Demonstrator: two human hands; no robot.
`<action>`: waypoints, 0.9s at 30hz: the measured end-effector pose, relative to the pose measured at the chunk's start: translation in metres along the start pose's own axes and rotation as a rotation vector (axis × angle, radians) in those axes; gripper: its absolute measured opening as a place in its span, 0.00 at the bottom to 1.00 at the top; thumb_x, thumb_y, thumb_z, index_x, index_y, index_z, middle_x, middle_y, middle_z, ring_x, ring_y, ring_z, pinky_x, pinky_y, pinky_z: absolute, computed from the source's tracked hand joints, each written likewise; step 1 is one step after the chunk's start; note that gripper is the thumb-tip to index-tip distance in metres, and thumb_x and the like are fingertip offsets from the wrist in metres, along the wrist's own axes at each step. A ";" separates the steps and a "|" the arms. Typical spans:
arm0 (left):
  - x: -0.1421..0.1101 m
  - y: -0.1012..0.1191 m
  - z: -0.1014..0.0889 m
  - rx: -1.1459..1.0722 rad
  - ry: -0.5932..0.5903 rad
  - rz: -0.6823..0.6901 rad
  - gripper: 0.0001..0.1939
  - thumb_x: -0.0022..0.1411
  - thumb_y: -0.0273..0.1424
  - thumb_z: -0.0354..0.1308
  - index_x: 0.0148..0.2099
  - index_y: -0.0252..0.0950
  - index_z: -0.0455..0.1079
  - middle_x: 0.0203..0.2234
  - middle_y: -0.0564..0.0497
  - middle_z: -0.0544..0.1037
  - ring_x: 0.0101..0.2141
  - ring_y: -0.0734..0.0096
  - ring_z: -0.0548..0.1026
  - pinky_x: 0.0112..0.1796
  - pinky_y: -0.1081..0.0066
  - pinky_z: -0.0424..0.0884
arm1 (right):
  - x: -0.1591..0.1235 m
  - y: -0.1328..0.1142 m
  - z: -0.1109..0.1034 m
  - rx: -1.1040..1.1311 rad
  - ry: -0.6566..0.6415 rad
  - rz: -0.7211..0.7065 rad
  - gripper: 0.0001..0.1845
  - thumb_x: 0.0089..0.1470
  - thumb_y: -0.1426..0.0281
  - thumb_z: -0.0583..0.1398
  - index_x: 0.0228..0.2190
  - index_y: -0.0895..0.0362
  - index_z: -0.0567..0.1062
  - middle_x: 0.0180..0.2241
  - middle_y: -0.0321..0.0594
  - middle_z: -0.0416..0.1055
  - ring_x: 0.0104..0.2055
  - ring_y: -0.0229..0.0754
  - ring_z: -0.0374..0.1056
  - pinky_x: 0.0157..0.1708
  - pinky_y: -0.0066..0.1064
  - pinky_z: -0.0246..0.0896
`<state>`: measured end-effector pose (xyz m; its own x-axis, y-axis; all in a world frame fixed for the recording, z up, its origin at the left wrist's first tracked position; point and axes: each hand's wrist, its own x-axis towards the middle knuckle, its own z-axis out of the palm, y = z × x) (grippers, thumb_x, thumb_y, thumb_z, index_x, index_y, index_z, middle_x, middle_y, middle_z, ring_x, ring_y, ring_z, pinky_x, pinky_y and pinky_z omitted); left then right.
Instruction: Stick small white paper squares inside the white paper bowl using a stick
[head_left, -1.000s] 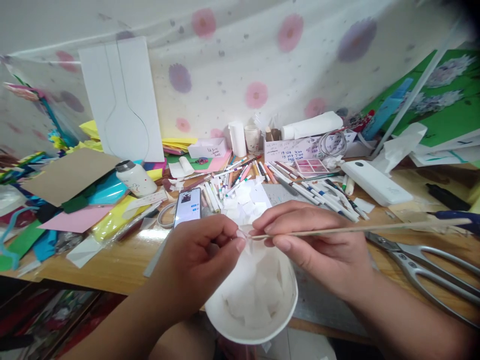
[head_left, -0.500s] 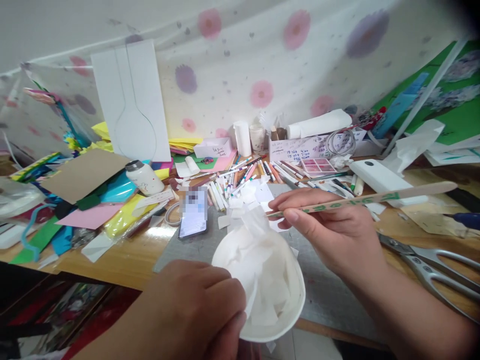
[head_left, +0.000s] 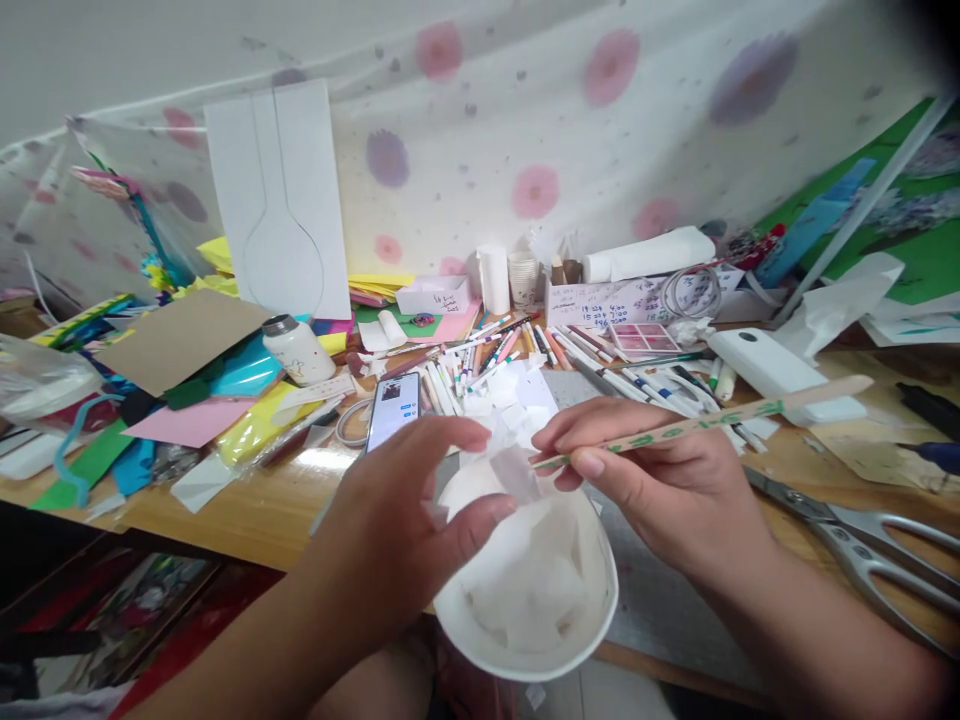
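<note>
My right hand [head_left: 664, 485] grips a flat wooden stick [head_left: 787, 402] with green markings, its far end pointing up to the right. The stick's near tip meets a thin white paper strip [head_left: 517, 472] at the far rim of a white bowl [head_left: 606, 615]. White paper pieces [head_left: 532, 575] line the inside of this bowl. My left hand [head_left: 386, 515] hovers over the bowl's left side, thumb and fingers apart with nothing between them. Part of the bowl's left rim is hidden behind it.
Large scissors [head_left: 847, 530] lie on the right. A phone [head_left: 394, 405] and a tape roll [head_left: 352, 422] lie behind my left hand. Many markers [head_left: 555, 345] and paper scraps cover the table's middle. A white bottle [head_left: 298, 350] stands among coloured sheets. A white board [head_left: 281, 200] leans at the back.
My left hand has let go of the bowl's left rim, opened and moved up towards the paper strip. The stick stays in my right hand. The view has shifted slightly left.
</note>
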<state>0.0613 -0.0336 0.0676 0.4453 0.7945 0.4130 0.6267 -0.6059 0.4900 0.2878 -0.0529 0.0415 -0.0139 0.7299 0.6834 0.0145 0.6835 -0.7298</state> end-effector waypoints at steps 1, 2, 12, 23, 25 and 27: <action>0.003 0.000 0.002 -0.069 0.001 -0.059 0.15 0.59 0.39 0.64 0.48 0.41 0.75 0.27 0.58 0.75 0.21 0.75 0.66 0.24 0.73 0.59 | 0.000 -0.001 0.001 0.022 -0.013 -0.004 0.11 0.58 0.80 0.67 0.31 0.53 0.86 0.32 0.37 0.84 0.39 0.40 0.82 0.43 0.28 0.79; 0.005 0.001 0.003 -0.141 -0.031 -0.120 0.17 0.57 0.40 0.65 0.48 0.42 0.76 0.25 0.58 0.73 0.22 0.74 0.67 0.24 0.74 0.60 | 0.000 -0.001 0.001 0.040 -0.024 -0.010 0.11 0.58 0.80 0.67 0.32 0.53 0.86 0.33 0.37 0.84 0.39 0.40 0.82 0.44 0.29 0.79; 0.022 0.011 0.007 -0.591 -0.293 -0.279 0.11 0.63 0.36 0.60 0.30 0.37 0.70 0.21 0.58 0.69 0.23 0.77 0.65 0.23 0.77 0.60 | -0.002 -0.005 0.002 0.212 -0.020 0.007 0.09 0.59 0.77 0.68 0.38 0.51 0.87 0.36 0.38 0.85 0.41 0.41 0.81 0.45 0.31 0.79; 0.022 0.010 0.002 -0.727 -0.292 -0.262 0.10 0.61 0.32 0.64 0.28 0.36 0.72 0.20 0.59 0.69 0.23 0.80 0.63 0.24 0.79 0.58 | -0.003 -0.008 0.003 0.314 -0.017 0.044 0.08 0.61 0.75 0.67 0.39 0.52 0.86 0.38 0.40 0.84 0.42 0.40 0.80 0.41 0.28 0.79; 0.021 0.010 0.001 -0.727 -0.288 -0.252 0.10 0.61 0.31 0.64 0.28 0.36 0.72 0.20 0.59 0.70 0.23 0.79 0.64 0.24 0.79 0.59 | -0.003 -0.008 0.002 0.296 -0.019 0.034 0.08 0.60 0.76 0.67 0.38 0.53 0.86 0.37 0.40 0.84 0.42 0.40 0.80 0.44 0.29 0.79; 0.021 0.010 0.000 -0.710 -0.289 -0.245 0.10 0.61 0.31 0.64 0.28 0.35 0.73 0.20 0.58 0.70 0.23 0.79 0.64 0.24 0.79 0.59 | -0.003 -0.008 0.002 0.285 -0.025 0.028 0.08 0.60 0.76 0.67 0.37 0.53 0.86 0.37 0.41 0.84 0.42 0.40 0.80 0.45 0.31 0.78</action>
<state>0.0772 -0.0231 0.0813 0.5569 0.8282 0.0633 0.2147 -0.2172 0.9522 0.2857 -0.0606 0.0446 -0.0423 0.7461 0.6645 -0.2660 0.6327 -0.7273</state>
